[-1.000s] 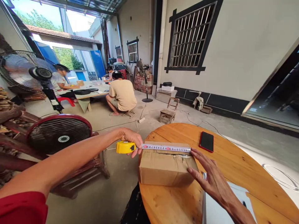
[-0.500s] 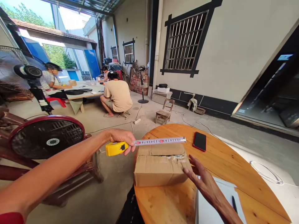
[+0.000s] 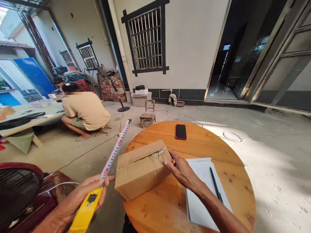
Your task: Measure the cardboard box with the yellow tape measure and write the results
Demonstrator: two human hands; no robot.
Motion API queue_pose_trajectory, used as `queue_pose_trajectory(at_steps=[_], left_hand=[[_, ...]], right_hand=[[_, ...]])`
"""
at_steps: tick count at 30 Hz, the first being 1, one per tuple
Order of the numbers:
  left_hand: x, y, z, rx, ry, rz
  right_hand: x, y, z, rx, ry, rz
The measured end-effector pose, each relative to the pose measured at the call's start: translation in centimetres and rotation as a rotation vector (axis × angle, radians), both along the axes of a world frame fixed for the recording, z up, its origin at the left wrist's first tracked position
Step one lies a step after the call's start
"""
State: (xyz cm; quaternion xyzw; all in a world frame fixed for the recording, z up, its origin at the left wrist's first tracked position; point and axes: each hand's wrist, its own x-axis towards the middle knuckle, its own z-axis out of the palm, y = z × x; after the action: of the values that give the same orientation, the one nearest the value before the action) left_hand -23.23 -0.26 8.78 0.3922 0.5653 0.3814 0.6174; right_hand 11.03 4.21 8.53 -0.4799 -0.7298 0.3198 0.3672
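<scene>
My left hand (image 3: 94,191) is wrapped round a yellow tape measure (image 3: 85,210). Its blade (image 3: 114,152) is pulled out a short way and points up and away, left of the cardboard box (image 3: 143,168). A finger of this hand reaches close to the box's left end; whether it touches cannot be told. The brown box lies on the round wooden table (image 3: 160,207), with a worn, torn seam along its top. My right hand (image 3: 181,170) grips the box's right end, thumb on the near side and fingers partly hidden behind it.
A phone (image 3: 181,132) lies on the table's far side. White papers (image 3: 199,194) with a black pen (image 3: 216,184) are under my right forearm. A fan (image 3: 19,191) stands at left. Beyond are a small wooden chair (image 3: 147,115) and a crouching person (image 3: 85,108) at another table.
The tape has swung from lying across above the box to pointing away at its left. The box has turned, its right end now farther away. The camera view has turned right.
</scene>
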Motion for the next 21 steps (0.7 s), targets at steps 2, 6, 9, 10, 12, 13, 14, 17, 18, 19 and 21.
queue_pose_trajectory(at_steps=[2,6,9,10,12,13,14,17,18,19,21], left_hand=[[1.1,1.0,0.2,0.051,-0.050,-0.022],[2.8,2.9,0.0,0.128,-0.134,-0.041],[3.5,3.7,-1.5,0.130,-0.140,-0.060],[3.6,3.7,-2.0,0.126,-0.138,-0.062],[3.8,3.6,-2.8,0.121,-0.127,-0.055],[3.9,3.5,-3.0,0.121,-0.121,-0.051],[4.0,3.4,-3.0,0.119,-0.117,-0.051],[4.5,3.4,-2.8,0.105,-0.109,-0.056],[4.7,3.6,-2.7,0.100,-0.103,-0.053],[4.9,3.9,-2.7,0.101,-0.086,-0.039],[5.2,4.7,-2.8,0.118,-0.033,0.009]], right_hand=[[0.5,-0.1,-0.5,0.048,0.029,-0.070],[1.3,-0.8,-2.7,0.163,0.045,-0.191],[1.6,-1.7,-4.5,0.131,0.030,-0.195],[1.7,-2.0,-4.8,0.101,0.032,-0.184],[1.8,-2.5,-5.2,0.051,0.046,-0.170],[1.8,-2.6,-5.3,0.036,0.057,-0.166],[1.8,-2.7,-5.3,0.027,0.070,-0.164],[1.4,-2.6,-5.4,0.013,0.118,-0.192],[1.2,-2.6,-5.5,0.012,0.134,-0.201],[0.9,-2.5,-5.5,0.008,0.152,-0.207],[0.5,-2.2,-5.5,-0.013,0.195,-0.189]])
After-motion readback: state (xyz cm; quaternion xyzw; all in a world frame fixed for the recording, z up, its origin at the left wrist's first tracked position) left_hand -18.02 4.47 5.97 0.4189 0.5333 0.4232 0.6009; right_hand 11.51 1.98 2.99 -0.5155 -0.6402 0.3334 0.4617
